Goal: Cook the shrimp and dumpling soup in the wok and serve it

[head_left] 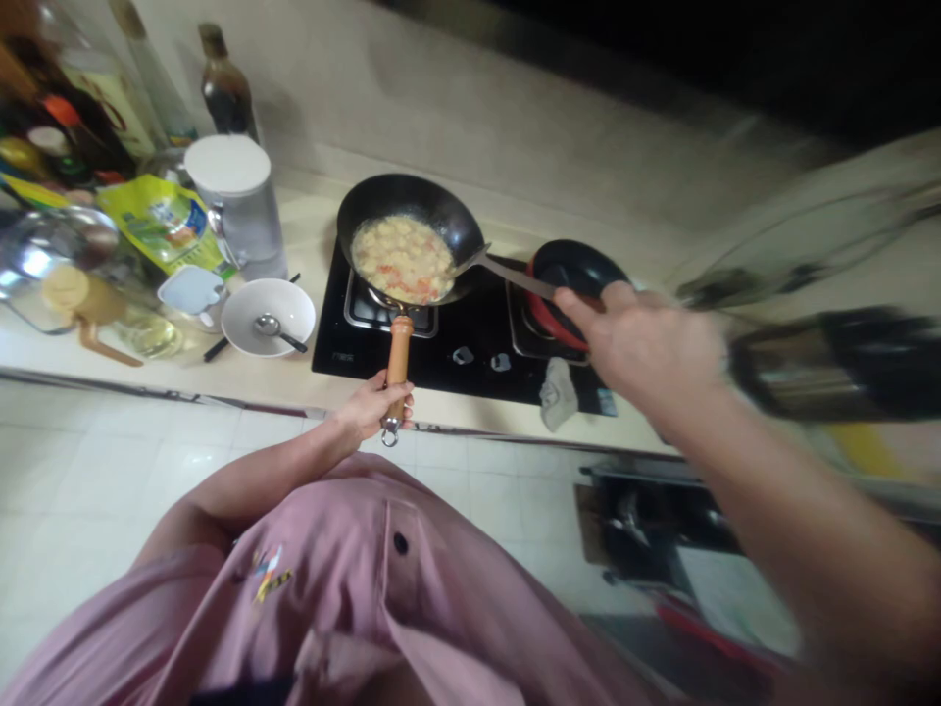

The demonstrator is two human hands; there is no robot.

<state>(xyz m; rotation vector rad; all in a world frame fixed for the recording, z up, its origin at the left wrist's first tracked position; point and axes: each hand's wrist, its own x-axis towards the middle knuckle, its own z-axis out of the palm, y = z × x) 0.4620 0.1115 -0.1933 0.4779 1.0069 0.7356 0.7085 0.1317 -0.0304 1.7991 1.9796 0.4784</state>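
Observation:
My left hand (378,402) is wrapped around the wooden handle (399,353) of a black wok (467,221) over the left burner. Pale yellow food with reddish pieces (404,255) lies in the wok in some liquid. My right hand (647,333) grips a long-handled metal spatula (515,277), its index finger stretched along the handle. The spatula's head meets the right side of the wok, and its tip is partly hidden at the food's edge. Below my right hand's fingers, a red pan with a black inside (573,270) sits on the right burner.
Left of the black gas stove (470,378) stand a white bowl with a spoon (242,309), a lidded water pitcher (257,226), a yellow-green pouch (158,221) and several bottles. A grey cloth (559,397) hangs at the stove's front edge. A dark rack (654,510) stands low at right.

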